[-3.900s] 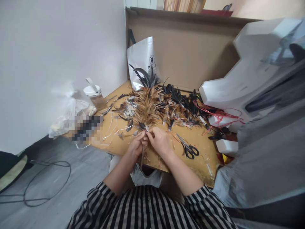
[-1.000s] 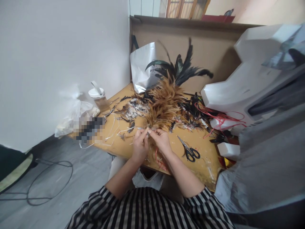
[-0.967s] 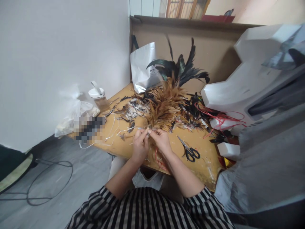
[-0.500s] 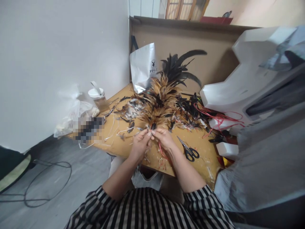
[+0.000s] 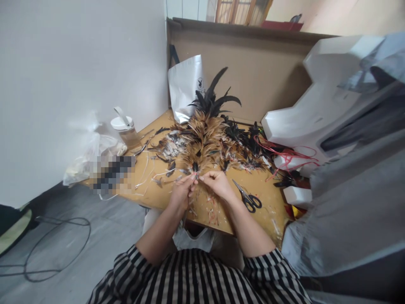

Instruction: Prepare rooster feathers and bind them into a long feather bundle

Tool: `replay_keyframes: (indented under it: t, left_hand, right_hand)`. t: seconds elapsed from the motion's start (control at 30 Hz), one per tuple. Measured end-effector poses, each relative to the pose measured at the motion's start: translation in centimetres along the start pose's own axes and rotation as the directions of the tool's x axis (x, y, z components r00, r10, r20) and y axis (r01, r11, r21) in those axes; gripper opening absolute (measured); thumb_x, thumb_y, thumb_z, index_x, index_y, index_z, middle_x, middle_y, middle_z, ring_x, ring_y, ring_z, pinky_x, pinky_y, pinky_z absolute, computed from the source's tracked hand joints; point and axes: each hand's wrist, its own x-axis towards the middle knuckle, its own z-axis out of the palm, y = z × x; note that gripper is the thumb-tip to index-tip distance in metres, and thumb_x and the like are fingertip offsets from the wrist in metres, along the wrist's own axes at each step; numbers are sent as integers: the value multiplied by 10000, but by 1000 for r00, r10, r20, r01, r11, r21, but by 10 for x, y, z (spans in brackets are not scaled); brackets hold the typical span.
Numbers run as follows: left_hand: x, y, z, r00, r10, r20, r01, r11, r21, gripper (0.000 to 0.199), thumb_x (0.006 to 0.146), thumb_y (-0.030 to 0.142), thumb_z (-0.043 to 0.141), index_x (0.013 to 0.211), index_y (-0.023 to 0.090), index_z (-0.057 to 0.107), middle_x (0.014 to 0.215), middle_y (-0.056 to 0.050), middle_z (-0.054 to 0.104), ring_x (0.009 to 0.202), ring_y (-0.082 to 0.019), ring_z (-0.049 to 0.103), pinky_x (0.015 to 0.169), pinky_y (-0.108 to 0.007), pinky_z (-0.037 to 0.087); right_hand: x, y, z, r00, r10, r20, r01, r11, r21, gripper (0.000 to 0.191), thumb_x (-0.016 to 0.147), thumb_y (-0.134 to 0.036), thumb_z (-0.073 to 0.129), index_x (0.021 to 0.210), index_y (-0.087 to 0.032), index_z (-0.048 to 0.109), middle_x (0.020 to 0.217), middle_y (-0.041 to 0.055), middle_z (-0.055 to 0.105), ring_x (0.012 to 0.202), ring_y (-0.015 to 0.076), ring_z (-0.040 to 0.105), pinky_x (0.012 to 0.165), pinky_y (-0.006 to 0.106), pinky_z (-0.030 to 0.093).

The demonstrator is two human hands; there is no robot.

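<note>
A long bundle of brown and black feathers stands up from its lower end near the table's front. My left hand pinches that lower end between thumb and fingers. Close beside it on the right, my right hand is closed, its thumb and forefinger pressed together at the bundle's base; what they grip is too small to make out. Black-handled scissors lie on the table to the right of my right hand.
Loose feathers and scraps cover much of the wooden table. A silver bag and a lidded cup stand behind. Plastic bags lie left. On the right are red cords beside a white machine with grey cloth.
The black feather tips have swung left and more upright. My right hand has drawn slightly away from my left. The red strand below my hands no longer shows there. The view has shifted slightly.
</note>
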Motion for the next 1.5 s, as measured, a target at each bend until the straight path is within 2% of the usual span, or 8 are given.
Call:
replay_keyframes:
  t: [0.3,0.53,0.77,0.97,1.07,1.17,1.3,1.5]
  left_hand:
    - [23,-7,-10,986,-155,64,166,952,-257,127,671,109,626,763,115,539,613,34,473,364,5,283,277,-93,150]
    - [25,-10,-14,971,-230,71,241,918,-315,88,730,74,561,786,115,509,628,31,455,364,9,287,269,-77,171]
    - [25,-11,-13,975,-209,77,223,927,-302,90,729,95,572,752,118,488,638,28,445,372,12,295,272,-77,166]
    - [27,-13,-14,977,-194,84,210,930,-302,81,736,93,565,775,115,498,636,30,446,373,12,292,270,-73,169]
    - [26,-13,-13,978,-191,86,209,929,-306,74,743,94,559,788,113,504,634,29,450,375,11,299,271,-73,170]
    - [26,-14,-13,978,-193,75,207,934,-292,80,741,103,573,789,114,511,632,29,458,375,9,303,271,-75,169]
    - [28,-17,-14,984,-167,67,179,943,-281,81,728,102,587,774,109,522,641,20,486,381,7,310,277,-75,179]
    - [27,-19,-13,988,-143,51,151,951,-270,116,699,119,624,781,108,543,648,8,518,389,0,325,292,-88,177]
  right_hand:
    - [3,18,-75,999,20,-43,-35,928,-370,298,714,-396,542,616,-130,630,573,10,571,518,107,471,510,222,341]
    - [21,28,-133,897,17,-443,-419,354,-836,255,740,-242,483,850,-184,704,866,123,681,821,216,622,710,282,422]
    - [34,44,-125,890,7,-457,-448,202,-871,290,795,-222,452,916,-105,688,938,201,657,889,251,625,757,319,448]
    - [36,52,-134,846,-29,-533,-499,310,-809,260,758,-203,470,845,-113,698,885,181,668,842,242,626,715,308,435]
    - [34,49,-138,817,-51,-575,-426,620,-659,225,718,-273,511,746,-133,685,742,113,663,684,190,591,615,278,406]
    - [30,37,-129,847,96,-524,-206,966,-156,234,660,-360,580,671,-131,630,516,7,543,457,100,428,460,229,305]
    - [23,11,-96,961,183,-205,-71,886,457,249,556,-330,713,642,-159,554,496,-46,477,415,47,311,403,189,186]
    - [18,-11,-34,989,147,24,-135,818,560,243,567,-312,735,607,-154,554,572,-8,580,452,55,411,428,191,275]
